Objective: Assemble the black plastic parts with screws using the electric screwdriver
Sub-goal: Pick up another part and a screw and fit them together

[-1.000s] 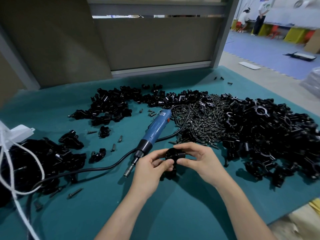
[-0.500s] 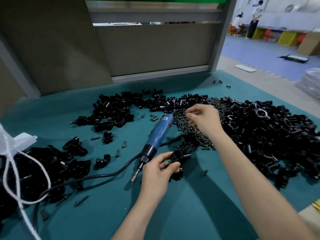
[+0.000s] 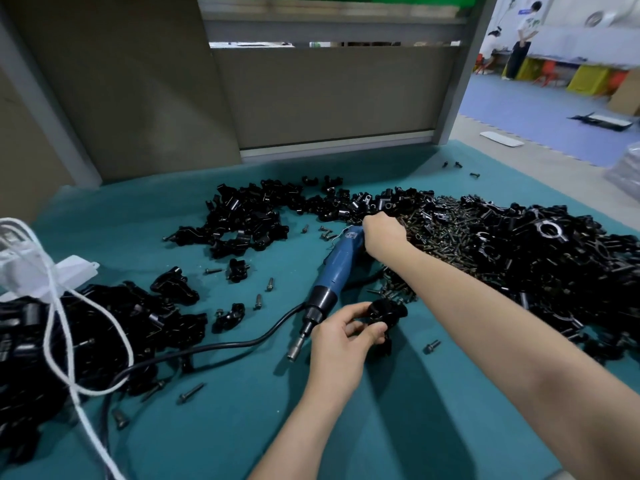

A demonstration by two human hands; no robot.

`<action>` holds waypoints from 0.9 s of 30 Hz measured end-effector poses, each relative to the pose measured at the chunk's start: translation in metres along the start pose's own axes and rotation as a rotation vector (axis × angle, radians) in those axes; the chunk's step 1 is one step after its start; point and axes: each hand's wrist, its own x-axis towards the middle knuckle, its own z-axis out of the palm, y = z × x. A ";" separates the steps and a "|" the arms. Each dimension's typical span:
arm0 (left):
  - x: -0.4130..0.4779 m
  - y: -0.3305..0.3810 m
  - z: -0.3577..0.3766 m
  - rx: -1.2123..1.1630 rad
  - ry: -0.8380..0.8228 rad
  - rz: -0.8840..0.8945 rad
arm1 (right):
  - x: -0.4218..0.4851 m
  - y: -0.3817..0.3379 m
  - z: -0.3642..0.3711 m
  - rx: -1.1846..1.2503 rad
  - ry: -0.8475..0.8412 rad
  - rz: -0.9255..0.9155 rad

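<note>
Lying on the teal desk [image 3: 242, 427], the electric screwdriver [image 3: 341, 261] has its long axis on a diagonal from far right to near left. Its metal bit end points near-left and ends just beside the left hand [image 3: 343, 337]. Its blue rear end lies far-right, next to the right hand [image 3: 381, 233]; contact there cannot be told. A pale label sits near the rear of the blue body, with writing too small to read. No other writing is legible. A black cable [image 3: 225, 346] runs from the tool across the desk to the left.

Left hand: the grip is closed round a black plastic part [image 3: 386, 315], thumb and fingers curled about it, held just above the desk near the centre. The part is a rounded clamp-like piece; its facing cannot be made out.

Right hand: the arm is stretched forward, and the fingers are curled downward into the screw pile [image 3: 450, 233]. Whether the grip pinches a screw cannot be told.

The large heap of black parts [image 3: 554, 271] lies to the right, touching the screw pile. A second heap [image 3: 249, 220] lies at far centre, and a third [image 3: 104, 334] at the left. A white cord [image 3: 57, 306] is draped over the third heap. One loose screw [image 3: 432, 347] lies just right of the held part, and another [image 3: 190, 398] lies near-left of the bit.
</note>
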 end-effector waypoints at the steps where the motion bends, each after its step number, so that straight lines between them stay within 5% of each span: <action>1: -0.001 0.000 0.000 0.006 -0.002 0.003 | -0.002 0.001 0.000 0.001 -0.009 -0.025; 7: -0.002 -0.001 -0.001 0.001 -0.010 0.007 | -0.027 0.033 -0.034 0.697 0.114 0.015; 11: 0.000 -0.002 -0.002 0.025 -0.006 0.025 | -0.110 0.041 -0.039 1.117 -0.024 -0.230; 18: 0.001 -0.003 -0.001 0.118 -0.001 0.063 | -0.172 0.041 0.001 1.105 0.166 -0.247; 23: -0.001 -0.005 -0.003 0.176 -0.016 0.095 | -0.177 0.032 0.000 0.797 0.428 -0.417; 27: -0.001 -0.005 -0.003 0.182 -0.003 0.084 | -0.177 0.032 -0.003 0.734 0.405 -0.444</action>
